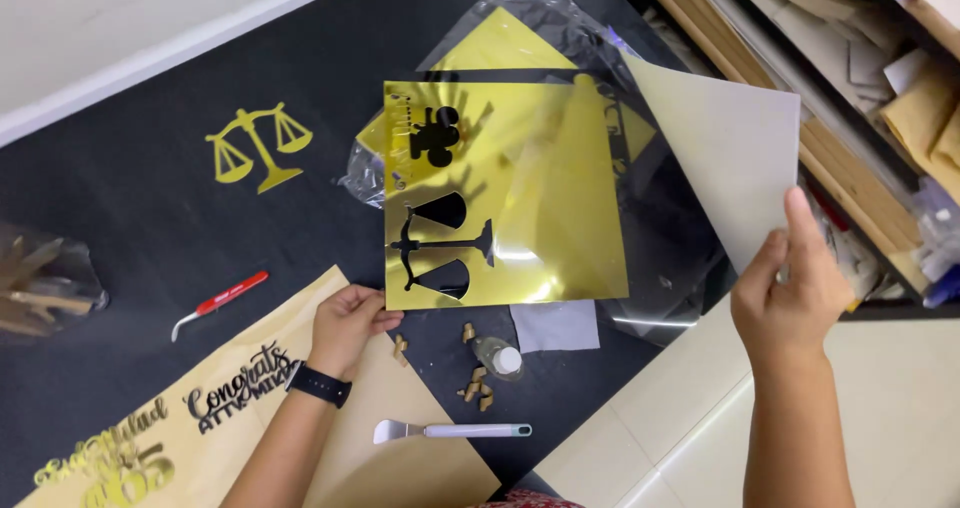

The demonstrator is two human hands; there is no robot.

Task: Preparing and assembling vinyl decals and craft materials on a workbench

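My left hand (347, 323) grips the lower left corner of a shiny gold mirror sheet (545, 218), held up over the black table. The sheet has a scales-shaped hole and a smaller cut-out near its top. My right hand (790, 288) pinches the grey protective film (725, 153), which is peeled back from the sheet's right side. A black watch sits on my left wrist.
A gold scales cut-out (257, 148) lies on the black table (130, 198). Red-handled tweezers (218, 303), a small spatula (450, 431), a little bottle (500, 356), wooden bits, a brown sheet with cut lettering (240, 388) and clear plastic wrap (660, 258) lie around. Shelves of boards stand at right.
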